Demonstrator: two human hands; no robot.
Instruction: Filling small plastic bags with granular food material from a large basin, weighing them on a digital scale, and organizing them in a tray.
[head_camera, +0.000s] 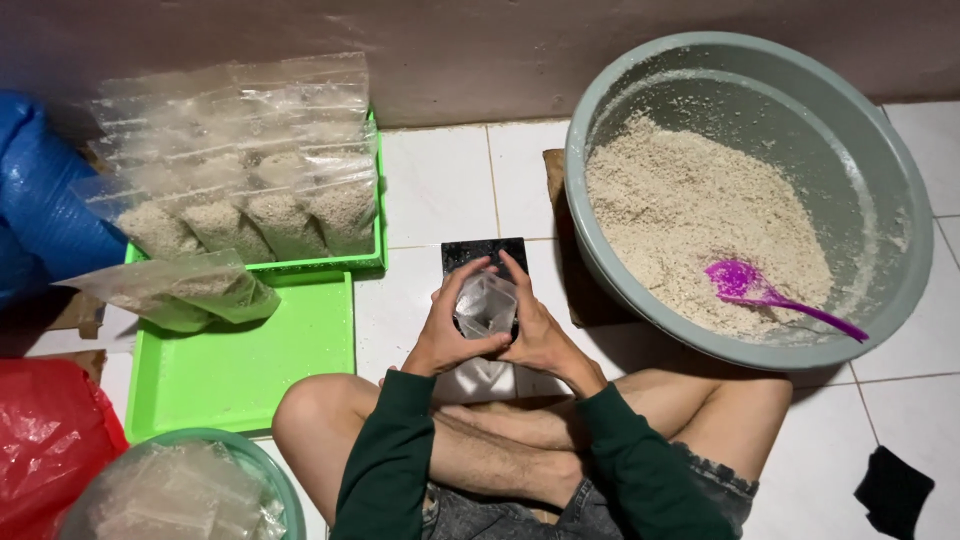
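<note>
I sit cross-legged on the white tiled floor (440, 190), and I take the small black flat scale (470, 252) in front of my knees as the landmark. Just over its near edge, my left hand (447, 330) and my right hand (537, 335) are together around a small clear plastic bag (486, 303). The fingers of both hands are closed on its sides and hold it upright, above the scale. I cannot tell if the bag touches the scale.

To the left of the scale lies a bright green flat plastic tray (250, 365), with one filled clear bag (190, 290) on its far corner. Behind it, further left of the scale, a second green tray (372, 262) carries rows of clear bags filled with pale grain (250, 190).

To the right of the scale and a little beyond it stands a large round grey-green plastic basin (880, 180), holding pale grain (690, 220) and a purple plastic scoop (765, 292).
</note>
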